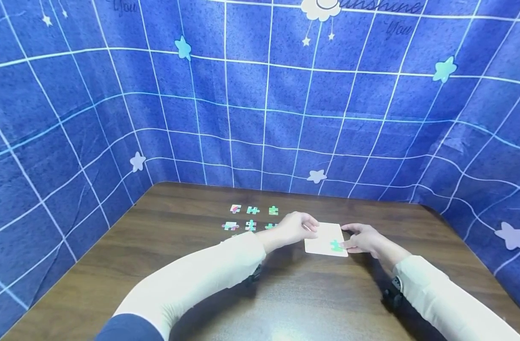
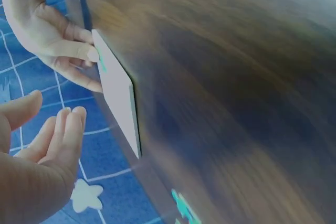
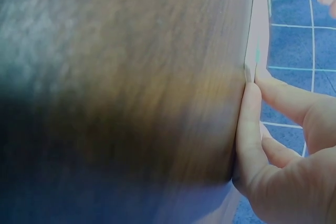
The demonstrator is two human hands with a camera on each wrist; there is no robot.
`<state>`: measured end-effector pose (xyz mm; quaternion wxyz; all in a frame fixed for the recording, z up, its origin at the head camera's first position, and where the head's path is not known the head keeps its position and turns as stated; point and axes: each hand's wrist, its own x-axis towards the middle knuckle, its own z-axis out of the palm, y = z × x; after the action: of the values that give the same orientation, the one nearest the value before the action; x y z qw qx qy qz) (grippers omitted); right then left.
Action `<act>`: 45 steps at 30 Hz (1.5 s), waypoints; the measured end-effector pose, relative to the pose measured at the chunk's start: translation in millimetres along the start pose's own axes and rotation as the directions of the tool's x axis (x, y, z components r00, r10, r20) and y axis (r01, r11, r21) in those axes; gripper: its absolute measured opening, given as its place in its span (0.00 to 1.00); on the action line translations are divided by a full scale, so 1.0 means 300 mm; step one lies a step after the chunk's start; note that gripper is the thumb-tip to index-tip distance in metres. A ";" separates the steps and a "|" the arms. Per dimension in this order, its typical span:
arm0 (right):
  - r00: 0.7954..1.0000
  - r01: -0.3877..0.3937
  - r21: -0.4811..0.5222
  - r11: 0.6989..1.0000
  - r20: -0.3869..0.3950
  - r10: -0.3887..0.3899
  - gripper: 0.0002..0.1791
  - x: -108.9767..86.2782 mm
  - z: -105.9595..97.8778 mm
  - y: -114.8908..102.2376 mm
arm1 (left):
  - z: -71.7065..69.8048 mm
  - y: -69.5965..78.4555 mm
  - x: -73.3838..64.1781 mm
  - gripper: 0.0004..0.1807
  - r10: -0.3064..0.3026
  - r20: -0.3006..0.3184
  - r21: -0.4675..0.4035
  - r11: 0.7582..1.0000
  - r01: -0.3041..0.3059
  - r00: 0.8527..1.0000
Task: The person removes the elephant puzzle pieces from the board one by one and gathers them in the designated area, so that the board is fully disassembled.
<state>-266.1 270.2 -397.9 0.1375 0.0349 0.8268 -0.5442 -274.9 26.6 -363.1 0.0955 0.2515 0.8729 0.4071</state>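
Note:
A white square board (image 1: 323, 248) lies flat on the table in the head view. On its near right corner is a green jigsaw puzzle piece (image 1: 336, 245). My right hand (image 1: 364, 238) grips the board's right side, its thumb on top beside the piece and its fingers along the edge. The left hand (image 1: 293, 229) hovers at the board's left side with fingers loosely bent. Nothing shows between the left thumb and fingers (image 2: 68, 135) in the left wrist view. Seen from the right wrist, the board (image 3: 258, 24) appears nearly edge-on.
Several loose puzzle pieces (image 1: 251, 225) lie in rows left of the board, some partly hidden by the left arm. They rest on a brown wooden table (image 1: 319, 293). A blue curtain (image 1: 251, 104) with a white grid and stars hangs behind and around it.

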 end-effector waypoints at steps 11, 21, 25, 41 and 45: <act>1.000 0.001 0.003 1.000 0.007 -0.001 0.39 -0.007 0.014 0.002 | 0.095 -0.003 0.056 0.17 -0.084 0.011 -0.055 0.995 0.085 0.996; 1.000 0.016 0.014 1.000 0.009 -0.016 0.38 0.003 0.014 -0.003 | 0.139 0.022 0.078 0.17 -0.087 0.031 0.020 0.996 0.086 0.996; 1.000 0.024 0.019 1.000 0.010 -0.024 0.39 0.002 0.004 -0.002 | 0.167 0.028 0.090 0.18 -0.101 0.018 0.128 0.987 0.098 0.995; 1.000 0.006 0.053 0.999 0.029 -0.007 0.39 0.004 -0.019 0.012 | 0.215 0.045 0.128 0.09 -0.149 -0.072 0.270 0.949 0.163 0.986; 0.999 0.007 0.054 0.999 0.032 -0.009 0.38 0.003 -0.022 0.016 | 0.221 0.051 0.132 0.07 -0.188 -0.086 0.256 0.945 0.205 0.978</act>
<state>-267.3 277.9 -399.9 0.1478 0.0266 0.8096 -0.5674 -278.5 99.3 -393.0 0.0747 0.1612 0.9424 0.2832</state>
